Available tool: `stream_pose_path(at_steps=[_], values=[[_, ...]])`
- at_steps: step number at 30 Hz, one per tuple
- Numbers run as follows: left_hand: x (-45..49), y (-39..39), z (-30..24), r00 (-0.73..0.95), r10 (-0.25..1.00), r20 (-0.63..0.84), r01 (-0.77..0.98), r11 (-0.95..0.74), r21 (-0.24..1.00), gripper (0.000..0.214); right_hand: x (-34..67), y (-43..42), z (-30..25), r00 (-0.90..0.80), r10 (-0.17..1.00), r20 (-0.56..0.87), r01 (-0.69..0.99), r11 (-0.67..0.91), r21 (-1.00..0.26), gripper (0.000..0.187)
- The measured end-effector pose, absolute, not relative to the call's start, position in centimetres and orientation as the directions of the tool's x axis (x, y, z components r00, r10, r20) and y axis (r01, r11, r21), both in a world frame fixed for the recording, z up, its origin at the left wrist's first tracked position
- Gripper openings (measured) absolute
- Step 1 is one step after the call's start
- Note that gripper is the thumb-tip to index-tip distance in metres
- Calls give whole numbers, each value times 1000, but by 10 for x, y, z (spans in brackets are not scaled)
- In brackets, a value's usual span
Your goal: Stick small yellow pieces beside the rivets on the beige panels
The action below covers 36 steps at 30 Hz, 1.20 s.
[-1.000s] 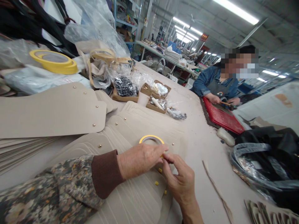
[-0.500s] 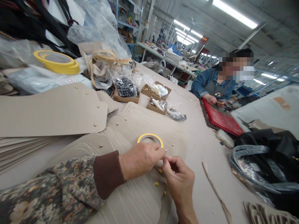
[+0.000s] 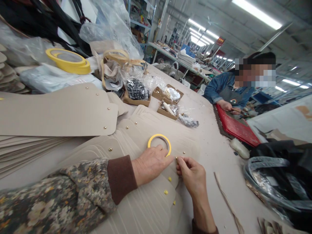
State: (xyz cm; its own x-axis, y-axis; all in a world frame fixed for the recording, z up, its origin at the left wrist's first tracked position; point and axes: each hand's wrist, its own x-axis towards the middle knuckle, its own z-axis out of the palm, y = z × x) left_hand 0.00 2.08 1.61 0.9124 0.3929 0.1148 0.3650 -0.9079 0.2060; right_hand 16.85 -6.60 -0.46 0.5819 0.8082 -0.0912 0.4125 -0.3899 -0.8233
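My left hand (image 3: 153, 162) lies over a fanned stack of beige panels (image 3: 136, 143), its index finger stretched to the right. A roll of yellow tape (image 3: 159, 135) tilts up behind its fingers, which cover the lower rim; the hand appears to grip it. My right hand (image 3: 192, 175) is closed in a pinch at the right edge of the panels. Its fingertips are beside a small gold rivet (image 3: 176, 158); what they pinch, if anything, is too small to make out. Several small yellow tape pieces (image 3: 166, 192) mark panel edges below the hands.
More riveted panels (image 3: 60, 110) lie to the left. Behind are yellow tape rolls (image 3: 70, 65), plastic bags and cardboard boxes of fittings (image 3: 168, 109). A co-worker (image 3: 226, 94) works at a red board (image 3: 236, 126). A thin strip (image 3: 227, 201) and plastic-wrapped black goods (image 3: 280, 172) lie right.
My right hand has drawn slightly right and down, apart from my left fingertips. My left index finger has straightened, and the tape roll is tipped more upright. The view has shifted a little.
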Motion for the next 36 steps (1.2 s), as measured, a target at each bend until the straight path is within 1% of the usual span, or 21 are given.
stream_pose_path(at_steps=[4, 6, 9, 11, 13, 15, 16, 17, 18, 20, 22, 25, 28, 30, 31, 32, 34, 36], values=[[0, 21, 18, 919, 385, 88, 359, -907, 220, 12, 165, -61, -1, 547, 837, 14, 644, -410, -646, 33], [-2, 21, 19, 921, 380, 80, 356, -908, 223, 12, 163, -57, 0, 536, 842, 60, 707, -409, -577, 29], [-5, 21, 20, 929, 365, 53, 346, -913, 217, 13, 164, -54, -3, 522, 847, 102, 754, -402, -520, 26], [-7, 21, 20, 939, 343, 40, 327, -921, 213, 14, 167, -57, -7, 545, 833, 94, 734, -421, -533, 31], [-8, 21, 19, 944, 328, 38, 313, -926, 211, 14, 172, -64, -10, 590, 806, 45, 644, -436, -629, 40], [-9, 20, 19, 944, 327, 40, 312, -927, 208, 14, 175, -72, -12, 608, 794, 16, 544, -401, -737, 39], [-9, 20, 18, 943, 329, 39, 315, -927, 206, 14, 176, -76, -14, 601, 798, 41, 539, -366, -759, 37], [-10, 20, 18, 943, 332, 38, 318, -926, 203, 14, 177, -79, -15, 582, 807, 95, 572, -324, -753, 35], [-10, 19, 18, 942, 332, 41, 318, -926, 202, 14, 176, -81, -16, 549, 820, 164, 634, -281, -720, 33], [-11, 19, 17, 942, 331, 55, 314, -928, 202, 14, 174, -82, -18, 448, 846, 288, 770, -202, -605, 28], [-11, 19, 18, 942, 331, 64, 312, -928, 205, 14, 171, -78, -20, 372, 860, 350, 850, -165, -499, 28], [-12, 21, 21, 943, 317, 103, 287, -930, 231, 15, 165, -69, -20, 369, 860, 353, 892, -221, -394, 27], [-11, 23, 23, 929, 308, 203, 248, -929, 275, 16, 161, -64, -17, 400, 870, 287, 888, -290, -357, 23], [-11, 25, 21, 915, 307, 263, 222, -925, 308, 19, 161, -65, -14, 394, 882, 258, 885, -289, -365, 23], [-11, 25, 20, 907, 304, 292, 204, -923, 327, 22, 162, -66, -12, 383, 886, 261, 879, -264, -397, 23], [-11, 25, 18, 897, 301, 324, 183, -920, 346, 27, 163, -69, -10, 374, 885, 278, 863, -222, -454, 24], [-10, 26, 14, 872, 307, 380, 153, -911, 383, 35, 166, -75, -6, 372, 873, 317, 783, -111, -613, 25], [-10, 26, 11, 853, 333, 402, 153, -896, 417, 36, 168, -81, -1, 355, 874, 332, 687, -3, -727, 23]])
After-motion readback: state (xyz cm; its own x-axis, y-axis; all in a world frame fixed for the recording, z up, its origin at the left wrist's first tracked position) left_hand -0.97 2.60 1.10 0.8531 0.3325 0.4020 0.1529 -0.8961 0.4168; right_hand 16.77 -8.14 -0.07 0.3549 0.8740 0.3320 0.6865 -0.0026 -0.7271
